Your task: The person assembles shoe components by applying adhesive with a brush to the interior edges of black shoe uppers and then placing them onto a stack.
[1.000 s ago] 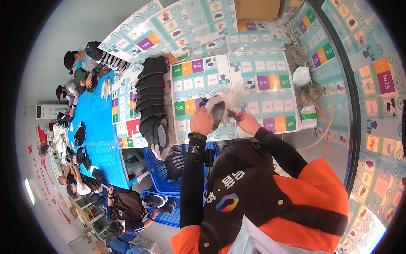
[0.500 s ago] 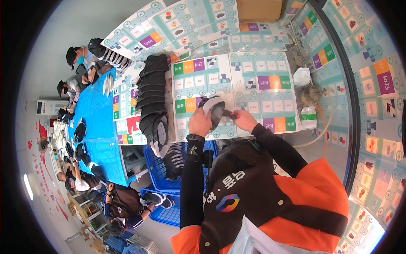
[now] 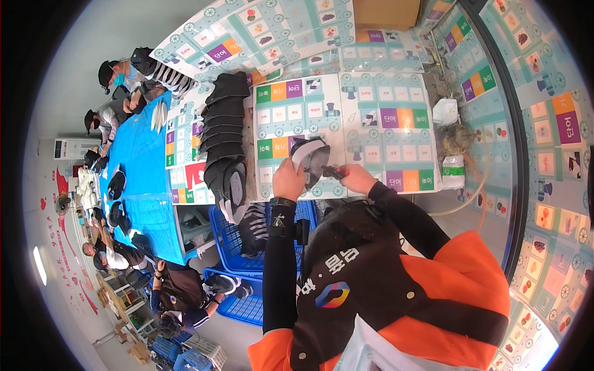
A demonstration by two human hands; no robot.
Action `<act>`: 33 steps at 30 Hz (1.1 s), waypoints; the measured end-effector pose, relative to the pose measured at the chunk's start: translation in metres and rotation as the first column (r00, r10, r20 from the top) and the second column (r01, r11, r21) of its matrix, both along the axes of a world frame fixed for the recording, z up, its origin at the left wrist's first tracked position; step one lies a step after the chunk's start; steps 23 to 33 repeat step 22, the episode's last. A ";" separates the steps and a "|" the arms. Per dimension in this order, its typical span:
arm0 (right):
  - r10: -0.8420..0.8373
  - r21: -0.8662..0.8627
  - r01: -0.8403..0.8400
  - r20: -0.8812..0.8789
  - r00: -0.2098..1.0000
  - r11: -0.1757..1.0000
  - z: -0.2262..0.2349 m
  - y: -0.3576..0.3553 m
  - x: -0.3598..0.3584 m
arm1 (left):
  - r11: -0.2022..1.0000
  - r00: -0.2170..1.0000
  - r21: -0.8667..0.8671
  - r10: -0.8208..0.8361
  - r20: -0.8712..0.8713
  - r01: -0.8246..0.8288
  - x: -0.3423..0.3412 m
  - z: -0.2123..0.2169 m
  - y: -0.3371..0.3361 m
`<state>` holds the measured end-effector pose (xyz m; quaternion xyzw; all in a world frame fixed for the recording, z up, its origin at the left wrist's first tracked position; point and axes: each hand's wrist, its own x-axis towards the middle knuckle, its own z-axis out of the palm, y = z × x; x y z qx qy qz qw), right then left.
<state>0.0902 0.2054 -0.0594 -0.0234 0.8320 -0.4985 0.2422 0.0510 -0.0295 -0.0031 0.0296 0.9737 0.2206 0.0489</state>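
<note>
My left hand is closed around the near left edge of what looks like a black cap with a pale band and a grey underside. The cap is held tilted just above the patterned tabletop. My right hand grips a small dark hand tool with a little red on it, too small to name exactly. The tool's tip points left, close to the cap's right edge; I cannot tell whether they touch. Left of my hands stands a long row of nested black caps.
Blue plastic baskets holding striped-looking nested pieces sit below the table's left part. A blue-covered table with several people working stretches away left. A cardboard box and a white-and-green pack lie near the far and right edges.
The cap has turned slightly, showing more of its grey underside. My right hand and the tool have shifted a little down and left. The whole view has moved slightly.
</note>
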 end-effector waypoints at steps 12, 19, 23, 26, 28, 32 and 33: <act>-0.023 -0.007 0.024 0.127 0.992 1.000 0.000 0.000 0.006 | 1.000 1.000 -0.016 -0.027 0.001 0.027 -0.013 0.005 0.007; -0.139 0.133 0.160 -0.153 0.978 0.978 0.000 -0.004 -0.001 | 0.994 0.993 -0.013 -0.109 -0.044 0.108 -0.034 -0.006 0.012; -0.078 0.186 0.102 -0.135 0.988 0.977 0.006 0.001 -0.007 | 0.992 0.992 -0.047 -0.118 -0.041 0.116 -0.041 -0.013 0.016; -0.078 0.186 0.102 -0.135 0.988 0.977 0.006 0.001 -0.007 | 0.992 0.992 -0.047 -0.118 -0.041 0.116 -0.041 -0.013 0.016; -0.078 0.186 0.102 -0.135 0.988 0.977 0.006 0.001 -0.007 | 0.992 0.992 -0.047 -0.118 -0.041 0.116 -0.041 -0.013 0.016; -0.078 0.186 0.102 -0.135 0.988 0.977 0.006 0.001 -0.007 | 0.992 0.992 -0.047 -0.118 -0.041 0.116 -0.041 -0.013 0.016; -0.078 0.186 0.102 -0.135 0.988 0.977 0.006 0.001 -0.007 | 0.992 0.992 -0.047 -0.118 -0.041 0.116 -0.041 -0.013 0.016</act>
